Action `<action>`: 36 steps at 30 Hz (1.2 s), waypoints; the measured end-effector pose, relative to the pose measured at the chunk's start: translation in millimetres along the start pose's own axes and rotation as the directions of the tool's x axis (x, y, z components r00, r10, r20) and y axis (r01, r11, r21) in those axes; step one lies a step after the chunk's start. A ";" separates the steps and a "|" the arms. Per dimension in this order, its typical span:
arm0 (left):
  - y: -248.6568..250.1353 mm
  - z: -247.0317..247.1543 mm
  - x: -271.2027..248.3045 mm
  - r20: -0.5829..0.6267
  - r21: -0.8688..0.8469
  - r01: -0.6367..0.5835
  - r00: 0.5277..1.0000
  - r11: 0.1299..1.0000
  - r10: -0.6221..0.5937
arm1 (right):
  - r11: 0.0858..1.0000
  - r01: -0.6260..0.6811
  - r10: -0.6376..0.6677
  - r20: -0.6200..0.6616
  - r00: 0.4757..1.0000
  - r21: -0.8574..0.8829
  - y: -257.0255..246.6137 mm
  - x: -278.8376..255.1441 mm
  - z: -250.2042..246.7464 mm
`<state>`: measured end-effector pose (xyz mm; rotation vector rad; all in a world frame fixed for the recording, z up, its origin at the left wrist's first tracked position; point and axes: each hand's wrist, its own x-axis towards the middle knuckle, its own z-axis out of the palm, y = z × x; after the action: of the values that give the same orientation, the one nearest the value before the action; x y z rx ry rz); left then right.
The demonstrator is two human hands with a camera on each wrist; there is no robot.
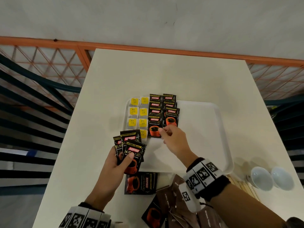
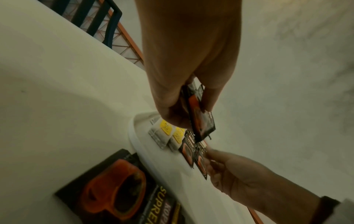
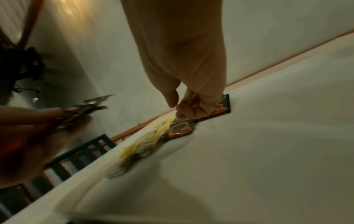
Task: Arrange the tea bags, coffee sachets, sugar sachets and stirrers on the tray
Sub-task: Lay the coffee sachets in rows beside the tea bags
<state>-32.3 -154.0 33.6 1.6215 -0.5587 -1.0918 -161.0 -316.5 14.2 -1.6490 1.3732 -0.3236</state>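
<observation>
Centre frame on the tray (image 1: 205, 112), my right hand (image 1: 172, 140) pinches the near corner of a laid coffee sachet (image 1: 155, 129) while my left hand (image 1: 115, 163) grips a fan of sachets (image 1: 131, 148): light, slick, floppy foil, likely best held by sealed edges.

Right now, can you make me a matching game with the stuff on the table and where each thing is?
Things:
1. tea bags
2. fan of coffee sachets
3. white bowls
4. brown sachets

Places:
A. on the table, right of the tray
B. held in the left hand
C. on the tray's left side
D. piled under the right forearm

Pairs: 1-C, 2-B, 3-A, 4-D
</observation>
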 end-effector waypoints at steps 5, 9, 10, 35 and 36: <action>8.2 13.7 8.9 -0.045 -0.045 -0.024 0.999 0.999 0.022 | 0.987 -0.003 -0.066 0.423 0.904 0.160 -18.6 -52.7 0.8; 11.9 23.9 8.5 -0.030 -0.125 -0.010 1.000 0.992 0.006 | 0.967 -0.068 -0.047 0.435 0.899 0.245 -11.1 -65.6 8.0; 12.8 25.7 7.7 -0.019 -0.159 0.001 1.000 0.987 -0.004 | 0.954 -0.094 -0.034 0.418 0.908 0.283 -9.2 -65.6 7.8; 4.7 22.8 11.3 -0.031 -0.203 0.004 0.999 0.979 -0.011 | 0.944 -0.227 0.250 -0.067 0.966 0.239 38.0 19.3 -38.4; 4.2 22.5 11.0 -0.030 -0.205 0.007 0.999 0.979 -0.014 | 0.952 -0.223 0.244 -0.083 0.966 0.209 39.3 22.0 -37.5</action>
<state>-45.9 -175.5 32.8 1.4611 -0.4035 -1.0927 -204.5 -351.2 -4.0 -1.3064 1.5474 -0.4009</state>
